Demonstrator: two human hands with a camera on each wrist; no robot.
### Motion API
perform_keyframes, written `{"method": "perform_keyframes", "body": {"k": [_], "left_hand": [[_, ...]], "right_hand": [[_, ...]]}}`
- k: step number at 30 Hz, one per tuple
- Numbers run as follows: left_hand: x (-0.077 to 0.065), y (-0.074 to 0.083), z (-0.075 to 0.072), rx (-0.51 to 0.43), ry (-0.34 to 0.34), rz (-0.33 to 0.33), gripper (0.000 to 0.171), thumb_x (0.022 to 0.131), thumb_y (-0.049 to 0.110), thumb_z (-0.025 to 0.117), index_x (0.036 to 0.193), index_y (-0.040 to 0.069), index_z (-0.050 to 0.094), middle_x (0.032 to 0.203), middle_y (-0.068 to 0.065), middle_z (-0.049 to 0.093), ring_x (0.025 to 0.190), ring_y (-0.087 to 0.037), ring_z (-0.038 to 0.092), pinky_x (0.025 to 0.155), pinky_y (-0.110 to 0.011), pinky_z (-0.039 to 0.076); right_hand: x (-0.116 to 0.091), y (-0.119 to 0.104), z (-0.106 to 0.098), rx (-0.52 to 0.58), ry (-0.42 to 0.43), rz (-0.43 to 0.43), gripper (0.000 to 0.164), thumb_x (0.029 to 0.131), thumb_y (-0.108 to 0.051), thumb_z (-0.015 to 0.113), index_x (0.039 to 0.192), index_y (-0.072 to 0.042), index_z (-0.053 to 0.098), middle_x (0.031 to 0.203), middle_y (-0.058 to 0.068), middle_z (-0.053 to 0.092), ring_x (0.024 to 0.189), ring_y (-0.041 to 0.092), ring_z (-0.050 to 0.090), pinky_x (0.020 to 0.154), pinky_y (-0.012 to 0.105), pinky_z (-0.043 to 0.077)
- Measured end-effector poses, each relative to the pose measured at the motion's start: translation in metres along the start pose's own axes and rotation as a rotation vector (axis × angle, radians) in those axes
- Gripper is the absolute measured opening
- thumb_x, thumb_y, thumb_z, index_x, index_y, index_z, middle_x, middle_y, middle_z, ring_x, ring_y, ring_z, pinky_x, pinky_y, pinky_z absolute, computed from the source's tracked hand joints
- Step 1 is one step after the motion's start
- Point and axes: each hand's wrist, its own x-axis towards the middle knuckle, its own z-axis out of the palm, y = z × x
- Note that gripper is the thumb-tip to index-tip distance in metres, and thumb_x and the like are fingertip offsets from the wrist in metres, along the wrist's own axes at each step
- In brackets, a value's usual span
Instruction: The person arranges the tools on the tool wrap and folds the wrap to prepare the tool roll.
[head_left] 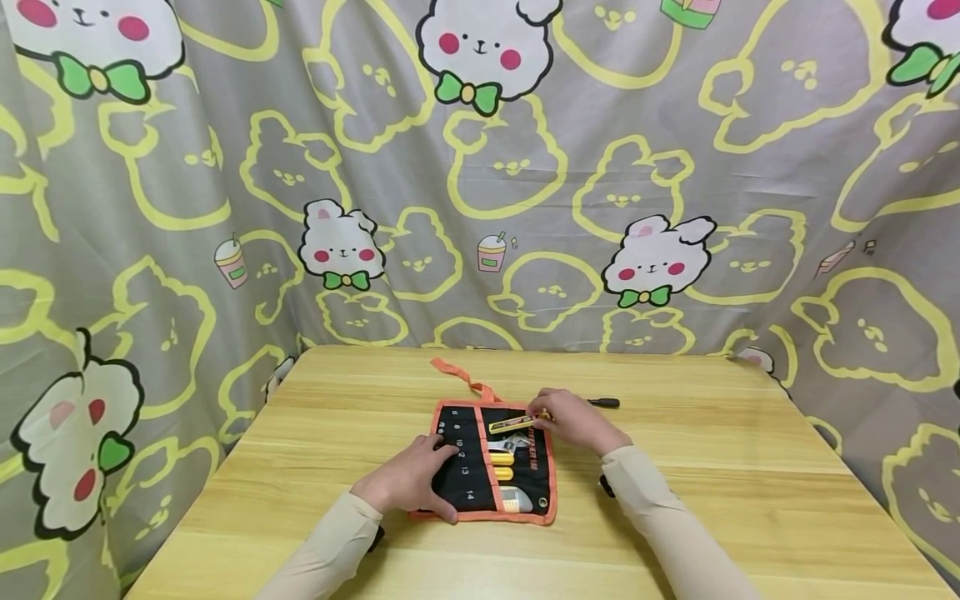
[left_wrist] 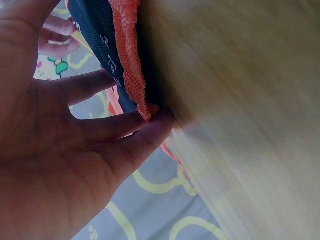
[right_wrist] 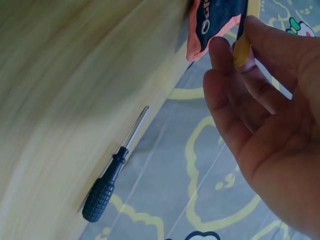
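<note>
A black tool roll (head_left: 465,479) with orange edging lies unfolded on the table, white size numbers along its left pockets. My left hand (head_left: 408,475) rests on its left side, thumb spread at the near edge. The left wrist view shows fairly straight fingers (left_wrist: 112,127) touching the orange edging (left_wrist: 131,60). Over the far right pocket, my right hand (head_left: 573,421) pinches a flat yellow-and-black utility knife (head_left: 510,424) by one end. Its yellow end (right_wrist: 242,51) shows between thumb and fingers. Below it, the roll holds an adjustable wrench (head_left: 510,444) and yellow handles (head_left: 501,459).
A black-handled screwdriver (right_wrist: 102,195) lies on the wooden table (head_left: 712,467), beyond my right hand. A grey-and-yellow tool (head_left: 516,500) sits in the roll's nearest pocket. An orange tie strap (head_left: 461,373) trails from the far edge. A patterned curtain (head_left: 525,325) hangs behind the table.
</note>
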Motion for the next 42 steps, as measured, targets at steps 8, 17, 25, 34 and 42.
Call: {"method": "perform_keyframes", "body": {"k": [8,17,25,34,42], "left_hand": [[0.001,0.000,0.000,0.000,0.005,0.003,0.098,0.069,0.056,0.091,0.145,0.007,0.054,0.150,-0.023,0.045,0.131,-0.036,0.048,0.106,-0.052,0.046],[0.000,0.001,-0.001,0.007,0.005,0.002,0.098,0.069,0.056,0.091,0.145,0.006,0.054,0.151,-0.024,0.045,0.132,-0.037,0.048,0.106,-0.052,0.046],[0.000,0.000,-0.001,0.008,0.004,0.005,0.099,0.069,0.056,0.090,0.146,0.006,0.053,0.151,-0.025,0.044,0.133,-0.038,0.047,0.105,-0.053,0.046],[0.000,0.000,-0.001,0.003,-0.002,0.004,0.099,0.069,0.056,0.091,0.146,0.006,0.053,0.152,-0.025,0.044,0.135,-0.039,0.046,0.106,-0.053,0.046],[0.001,0.000,0.000,0.005,0.002,-0.001,0.100,0.068,0.056,0.091,0.146,0.006,0.054,0.151,-0.025,0.045,0.134,-0.039,0.047,0.106,-0.054,0.046]], "right_hand": [[0.004,-0.005,0.000,-0.008,-0.007,-0.036,0.011,0.094,-0.008,0.073,0.104,-0.008,0.078,0.098,0.002,0.069,0.088,0.016,0.066,0.078,0.035,0.057],[0.004,-0.012,0.001,-0.047,0.005,-0.092,0.010,0.092,-0.003,0.075,0.100,-0.008,0.078,0.094,0.002,0.068,0.083,0.014,0.062,0.073,0.031,0.055],[0.004,-0.019,-0.002,-0.044,-0.015,-0.090,0.011,0.091,-0.003,0.076,0.101,-0.007,0.079,0.094,0.002,0.069,0.083,0.013,0.063,0.072,0.030,0.056],[0.003,-0.018,-0.003,0.018,-0.050,-0.138,0.008,0.091,-0.006,0.076,0.099,-0.008,0.079,0.093,0.002,0.073,0.083,0.012,0.066,0.073,0.030,0.057],[0.005,-0.014,-0.004,0.043,-0.085,-0.133,0.010,0.093,-0.006,0.075,0.101,-0.008,0.080,0.096,0.003,0.073,0.085,0.014,0.067,0.075,0.031,0.057]]}}
